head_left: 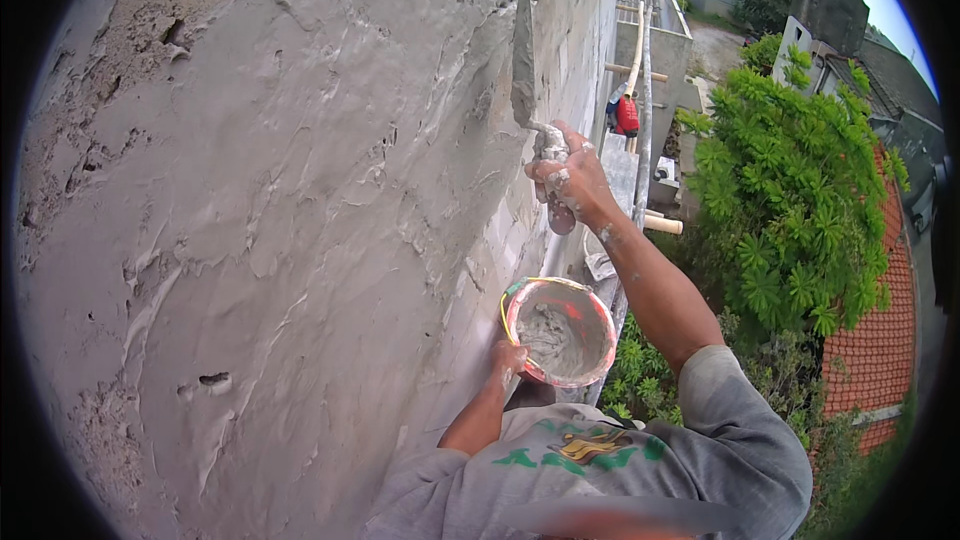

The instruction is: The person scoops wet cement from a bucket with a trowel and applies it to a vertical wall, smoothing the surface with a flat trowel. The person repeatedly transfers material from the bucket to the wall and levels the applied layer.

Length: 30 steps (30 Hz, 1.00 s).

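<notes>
My right hand (575, 178) is raised, its fingers wrapped round the mortar-caked handle of a trowel (523, 60). The trowel's narrow blade points up and away, edge-on, close against or touching the wall (330, 170); I cannot tell which. Grey wet mortar covers much of that wall, with ridges and small holes in it. Lower down, my left hand (508, 358) grips the left side of a bucket (604, 322) at its rim. The bucket is reddish with a yellow handle, and a heap of grey mortar (550, 335) lies inside.
Rough bare patches (190, 0) show at the wall's upper left. To the right, a narrow plank (620, 170) and poles (645, 90) run along the wall, with a red container (627, 117) farther off. Beyond are a leafy tree (800, 200) and a tiled roof (870, 330) below.
</notes>
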Tool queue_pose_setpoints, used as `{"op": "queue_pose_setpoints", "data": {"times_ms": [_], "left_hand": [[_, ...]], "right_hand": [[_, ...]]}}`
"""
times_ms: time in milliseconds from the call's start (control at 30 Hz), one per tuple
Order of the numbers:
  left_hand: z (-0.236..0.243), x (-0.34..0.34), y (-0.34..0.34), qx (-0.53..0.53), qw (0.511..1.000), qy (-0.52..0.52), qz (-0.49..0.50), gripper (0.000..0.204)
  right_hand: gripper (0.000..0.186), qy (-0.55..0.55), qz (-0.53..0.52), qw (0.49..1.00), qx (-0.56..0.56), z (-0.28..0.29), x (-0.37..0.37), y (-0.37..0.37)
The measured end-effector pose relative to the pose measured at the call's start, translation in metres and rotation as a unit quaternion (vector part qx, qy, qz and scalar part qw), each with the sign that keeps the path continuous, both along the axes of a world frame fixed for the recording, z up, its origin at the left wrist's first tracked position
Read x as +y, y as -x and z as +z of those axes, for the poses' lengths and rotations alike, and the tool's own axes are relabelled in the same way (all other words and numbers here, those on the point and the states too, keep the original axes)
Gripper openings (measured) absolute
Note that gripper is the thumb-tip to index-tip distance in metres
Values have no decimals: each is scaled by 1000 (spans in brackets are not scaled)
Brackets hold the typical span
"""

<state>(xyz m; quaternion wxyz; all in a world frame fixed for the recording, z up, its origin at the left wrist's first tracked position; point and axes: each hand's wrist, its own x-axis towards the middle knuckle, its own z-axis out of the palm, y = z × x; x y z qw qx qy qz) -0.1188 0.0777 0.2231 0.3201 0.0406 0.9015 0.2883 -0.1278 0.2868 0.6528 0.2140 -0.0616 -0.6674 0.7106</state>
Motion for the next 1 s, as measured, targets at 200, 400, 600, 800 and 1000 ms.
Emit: {"op": "queue_pose_setpoints", "data": {"times_ms": [200,400,600,800,1000], "left_hand": [[-5,-1,1,-36,997,-48,49,49],[23,3,-6,5,1000,-24,4,48],[45,7,-9,2,1000,14,-14,51],[-39,6,12,-15,998,-53,34,54],[-54,1,15,10,999,-52,9,53]], "right_hand": [[63,-33,0,999,18,18,59,62],[57,-125,-70,990,-4,13,30,44],[39,-295,-18,955,36,-26,-35,-9],[35,-344,103,928,101,-42,-74,-59],[47,-355,137,913,149,-55,-53,-64]]}}
